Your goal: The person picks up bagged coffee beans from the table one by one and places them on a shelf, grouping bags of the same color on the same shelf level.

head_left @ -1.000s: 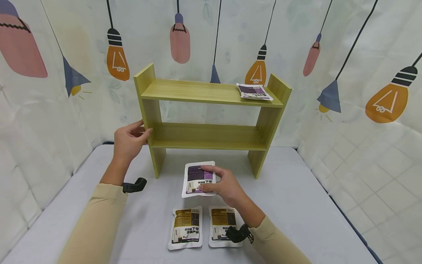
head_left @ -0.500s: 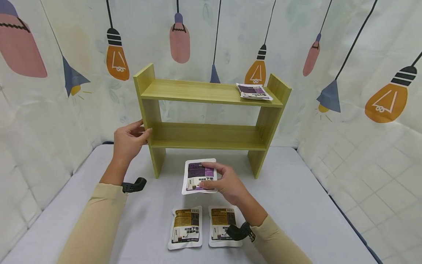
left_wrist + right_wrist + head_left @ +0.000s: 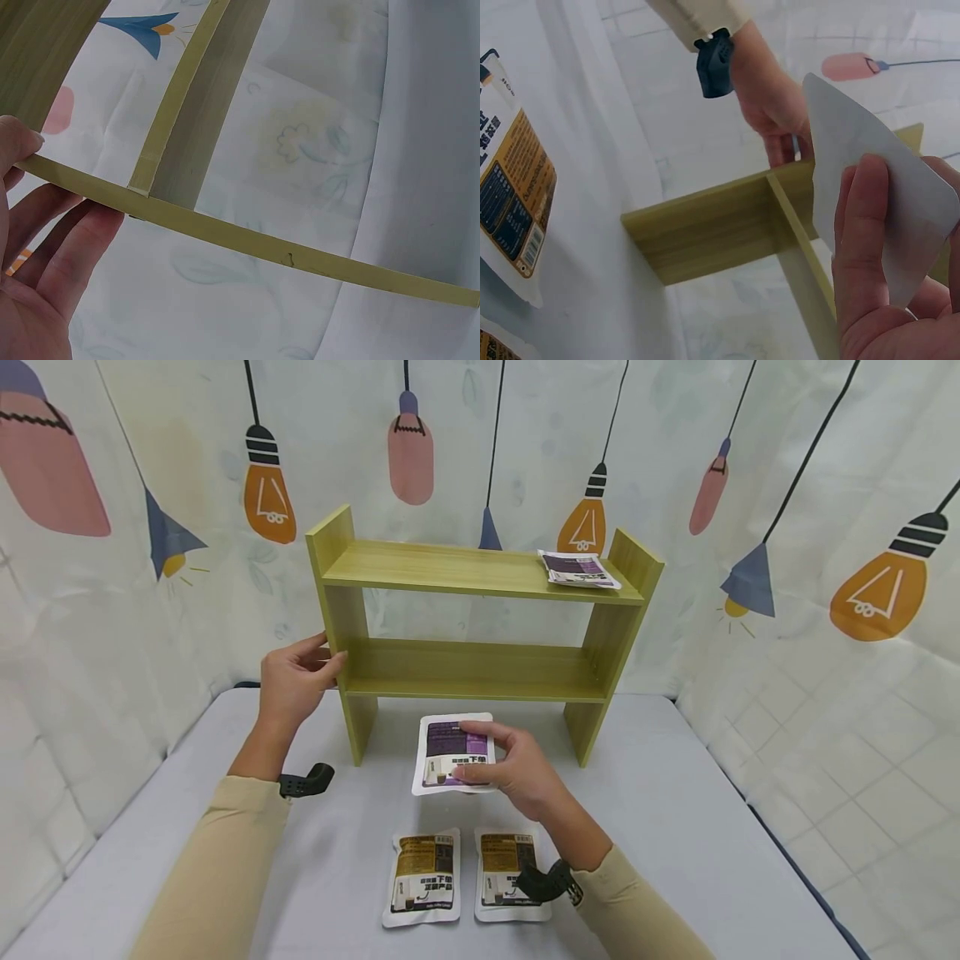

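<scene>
Since a second ago the purple pouch (image 3: 452,753) has risen off the grey table (image 3: 675,827) and drifted a little toward twelve o'clock, nearer the foot of the wooden shelf (image 3: 472,668); the shelf itself and the left hand (image 3: 295,681) have stayed put. That left hand grips the shelf's upright at nine o'clock, thumb in front and fingers (image 3: 71,247) wrapped behind the board (the wrist view shows them curled under the lower plank's edge). The right hand (image 3: 517,772) pinches the purple pouch by its three o'clock edge, thumb on the printed face and fingers (image 3: 862,225) flat against its plain white back. The pouch is a flat white-bordered sachet, purple across the upper half with dark lettering below, held slightly tilted above the table at the centre. A second purple pouch (image 3: 579,568) lies on the top shelf at two o'clock. Two orange pouches (image 3: 423,875) sit side by side at six o'clock.
</scene>
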Demonstrator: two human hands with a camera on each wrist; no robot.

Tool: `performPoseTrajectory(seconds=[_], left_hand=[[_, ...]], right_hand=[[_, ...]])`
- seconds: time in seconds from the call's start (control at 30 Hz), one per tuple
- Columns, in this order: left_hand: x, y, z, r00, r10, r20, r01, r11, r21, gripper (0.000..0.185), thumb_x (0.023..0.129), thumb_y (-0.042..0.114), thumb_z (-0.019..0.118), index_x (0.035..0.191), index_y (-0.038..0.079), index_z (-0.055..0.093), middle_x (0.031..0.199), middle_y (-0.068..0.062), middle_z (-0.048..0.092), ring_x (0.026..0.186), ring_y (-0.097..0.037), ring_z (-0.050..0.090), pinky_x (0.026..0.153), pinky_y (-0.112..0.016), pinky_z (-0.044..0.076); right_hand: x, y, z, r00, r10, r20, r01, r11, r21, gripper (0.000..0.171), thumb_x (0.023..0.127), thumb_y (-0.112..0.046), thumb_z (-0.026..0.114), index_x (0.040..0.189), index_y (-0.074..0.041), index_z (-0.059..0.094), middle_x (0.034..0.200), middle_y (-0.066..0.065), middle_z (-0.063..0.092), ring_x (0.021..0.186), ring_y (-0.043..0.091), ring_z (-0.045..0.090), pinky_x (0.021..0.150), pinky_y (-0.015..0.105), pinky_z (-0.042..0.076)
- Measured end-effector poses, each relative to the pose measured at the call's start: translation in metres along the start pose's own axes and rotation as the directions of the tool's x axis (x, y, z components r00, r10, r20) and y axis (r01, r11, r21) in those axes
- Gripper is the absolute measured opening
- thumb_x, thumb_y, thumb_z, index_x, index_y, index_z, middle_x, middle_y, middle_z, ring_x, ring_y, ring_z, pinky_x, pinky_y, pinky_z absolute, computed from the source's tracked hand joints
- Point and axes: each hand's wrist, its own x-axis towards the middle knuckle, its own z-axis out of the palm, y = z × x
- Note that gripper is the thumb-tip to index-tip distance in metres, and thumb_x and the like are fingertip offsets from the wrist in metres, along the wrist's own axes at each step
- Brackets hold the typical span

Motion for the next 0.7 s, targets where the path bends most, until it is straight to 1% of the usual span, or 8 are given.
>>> performPoseTrajectory(seconds=[0.13, 0.33, 0.5, 0.7], left_hand=[[0.001, -0.001, 0.0, 1.0, -0.001, 0.001, 0.001, 1.0, 0.001, 0.052, 0.095, 0.033, 0.074, 0.143, 0.019, 0.062, 0.117, -0.023, 0.074, 0.076, 0.012, 0.066, 0.064, -0.014, 0.059], [0.0, -0.002, 0.001, 1.0, 0.0, 0.005, 0.0, 1.0, -0.001, 0.051, 0.095, 0.031, 0.074, 0.143, 0.018, 0.062, 0.116, -0.024, 0.074, 0.075, 0.013, 0.066, 0.064, -0.015, 0.059], [-0.001, -0.001, 0.0, 1.0, -0.005, 0.012, 0.005, 1.0, -0.007, 0.051, 0.095, 0.03, 0.074, 0.143, 0.018, 0.061, 0.119, -0.026, 0.073, 0.076, 0.012, 0.066, 0.064, -0.014, 0.059], [-0.001, 0.001, -0.001, 1.0, -0.006, 0.014, 0.006, 1.0, -0.01, 0.051, 0.095, 0.03, 0.073, 0.143, 0.018, 0.061, 0.121, -0.026, 0.072, 0.077, 0.012, 0.066, 0.064, -0.013, 0.058]], right_hand=[[-0.001, -0.005, 0.0, 1.0, -0.002, 0.006, 0.002, 1.0, -0.002, 0.067, 0.081, 0.008, 0.08, 0.143, -0.013, 0.062, 0.134, 0.017, 0.057, 0.101, 0.021, 0.068, 0.084, 0.033, 0.063], [-0.002, -0.012, -0.001, 1.0, -0.021, 0.012, 0.021, 1.0, 0.009, 0.067, 0.082, 0.008, 0.079, 0.144, -0.012, 0.061, 0.133, 0.016, 0.058, 0.1, 0.021, 0.069, 0.083, 0.032, 0.063], [-0.002, -0.017, 0.0, 0.999, -0.034, 0.016, 0.034, 0.999, 0.02, 0.067, 0.082, 0.01, 0.078, 0.143, -0.01, 0.06, 0.13, 0.016, 0.059, 0.098, 0.019, 0.069, 0.081, 0.03, 0.063], [-0.002, -0.024, 0.002, 0.999, -0.049, 0.016, 0.049, 0.999, 0.019, 0.066, 0.082, 0.009, 0.078, 0.143, -0.011, 0.061, 0.133, 0.017, 0.056, 0.098, 0.021, 0.069, 0.081, 0.03, 0.063]])
